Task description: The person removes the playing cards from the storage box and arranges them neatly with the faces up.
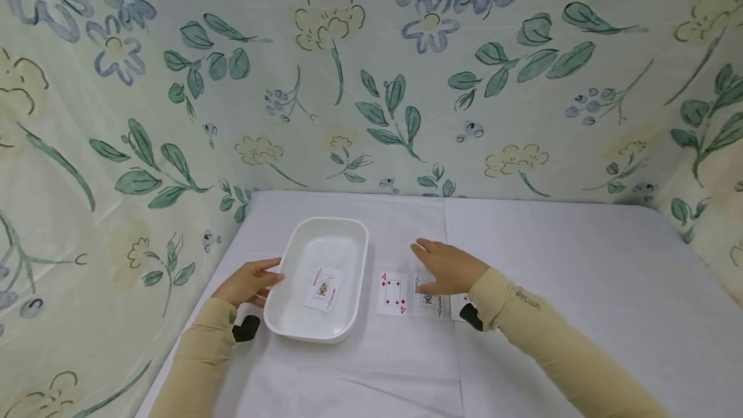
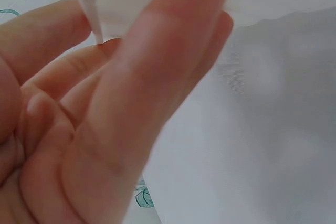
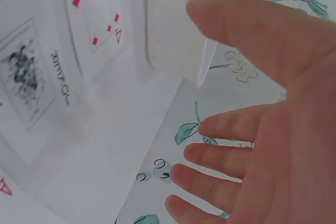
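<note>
My left hand (image 1: 246, 284) grips the left rim of a white plastic tray (image 1: 313, 247), its thumb over the edge and fingers on the outer side. Inside the tray lies a joker card (image 1: 326, 289), face up. To the right of the tray, a four of diamonds (image 1: 393, 302) and a black-and-white joker (image 1: 431, 304) lie face up side by side. My right hand (image 1: 449, 268) hovers over that joker, fingers spread and holding nothing, as the right wrist view also shows. A red ace (image 3: 6, 186) lies beyond the joker, partly hidden by the right wrist in the head view.
A white cloth covers the table (image 1: 557, 263), with a fold line running down its middle. Behind and beside it hangs a floral fabric (image 1: 371, 82). Black wrist cameras (image 1: 246, 328) sit under both sleeves.
</note>
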A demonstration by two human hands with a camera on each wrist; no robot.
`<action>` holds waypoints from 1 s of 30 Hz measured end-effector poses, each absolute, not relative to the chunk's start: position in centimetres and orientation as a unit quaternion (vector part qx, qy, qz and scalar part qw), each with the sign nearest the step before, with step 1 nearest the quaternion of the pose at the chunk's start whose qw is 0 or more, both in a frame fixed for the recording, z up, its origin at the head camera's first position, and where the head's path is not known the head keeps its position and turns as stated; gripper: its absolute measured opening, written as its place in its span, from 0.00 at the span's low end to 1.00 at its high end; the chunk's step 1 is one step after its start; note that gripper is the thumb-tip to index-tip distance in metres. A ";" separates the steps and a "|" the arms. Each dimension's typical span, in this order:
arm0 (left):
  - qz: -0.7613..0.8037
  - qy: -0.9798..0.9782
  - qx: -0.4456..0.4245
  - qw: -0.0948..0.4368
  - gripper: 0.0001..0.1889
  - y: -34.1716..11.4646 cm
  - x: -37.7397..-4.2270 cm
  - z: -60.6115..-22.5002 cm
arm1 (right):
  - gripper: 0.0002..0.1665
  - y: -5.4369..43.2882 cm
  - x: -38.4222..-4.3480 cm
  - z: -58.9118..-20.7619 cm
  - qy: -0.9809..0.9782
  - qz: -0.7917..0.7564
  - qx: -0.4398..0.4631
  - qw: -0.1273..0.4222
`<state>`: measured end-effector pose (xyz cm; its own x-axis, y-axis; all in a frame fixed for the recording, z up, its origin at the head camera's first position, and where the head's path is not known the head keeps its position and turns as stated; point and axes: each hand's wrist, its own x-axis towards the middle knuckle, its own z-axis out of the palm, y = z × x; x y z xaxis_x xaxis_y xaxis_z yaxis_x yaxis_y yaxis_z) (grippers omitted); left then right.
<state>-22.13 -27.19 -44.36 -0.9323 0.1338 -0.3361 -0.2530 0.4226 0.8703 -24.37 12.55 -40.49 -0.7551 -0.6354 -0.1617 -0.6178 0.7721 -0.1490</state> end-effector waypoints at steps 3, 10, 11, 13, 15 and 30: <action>0.537 0.823 -0.040 0.181 0.29 -27.2 -22.2 -44.3 | 0.48 11.2 -24.5 -40.0 0.930 -0.055 -0.351 0.093; 0.537 0.823 -0.043 0.182 0.29 -27.2 -22.2 -44.2 | 0.50 7.2 -24.9 -39.1 0.918 -0.062 -0.387 0.064; 0.538 0.822 -0.043 0.182 0.29 -27.2 -22.2 -44.2 | 0.50 6.5 -24.9 -38.9 0.916 -0.062 -0.391 0.062; 0.538 0.822 -0.042 0.182 0.29 -27.2 -22.2 -44.2 | 0.51 5.3 -25.0 -38.5 0.913 -0.063 -0.398 0.060; 0.540 0.821 -0.044 0.181 0.29 -27.1 -22.2 -44.1 | 0.51 4.0 -25.0 -38.2 0.909 -0.059 -0.408 0.058; 0.541 0.821 -0.038 0.179 0.30 -27.0 -22.1 -44.1 | 0.49 -4.2 -25.6 -39.5 0.908 0.034 -0.410 0.075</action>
